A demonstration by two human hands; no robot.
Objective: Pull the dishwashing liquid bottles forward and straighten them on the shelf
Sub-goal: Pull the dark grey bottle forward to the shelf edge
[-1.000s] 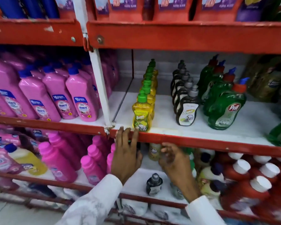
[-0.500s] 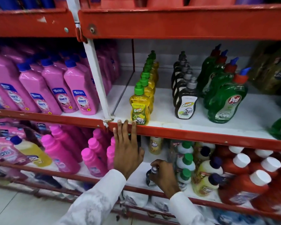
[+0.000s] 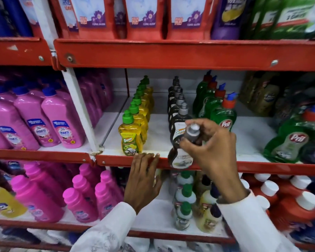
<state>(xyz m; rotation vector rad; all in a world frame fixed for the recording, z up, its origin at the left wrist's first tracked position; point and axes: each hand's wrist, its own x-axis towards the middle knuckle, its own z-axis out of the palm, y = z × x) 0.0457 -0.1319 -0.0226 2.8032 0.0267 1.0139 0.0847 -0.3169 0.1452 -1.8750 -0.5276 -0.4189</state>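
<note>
You are holding a dark bottle (image 3: 182,157) by its neck, your right hand (image 3: 210,150) closed around it just under the grey cap (image 3: 192,131), and it is hanging in front of the red front edge (image 3: 262,167) of the middle shelf, tilted slightly, at the head of the dark-bottle row (image 3: 176,100). Your left hand (image 3: 143,180) is gripping nothing; it is lying flat with its fingertips (image 3: 149,156) resting on that same red edge, just below the front yellow bottle (image 3: 130,137). The likeliest trouble from here is the base of the held bottle catching on the raised lip as you are bringing it in, which could twist it out of a grip that is only pinching the neck. If it is going in too fast, it could knock the front dark bottle back into the ones behind and topple the row like dominoes. Your wrist is also passing close to the nearest green Pril bottle (image 3: 224,115), which is leaning already, so a wide sweep could tip it. Set down askew or too near the edge, the bottle would be facing off-line or at risk of falling onto the lower shelf (image 3: 153,211).
</note>
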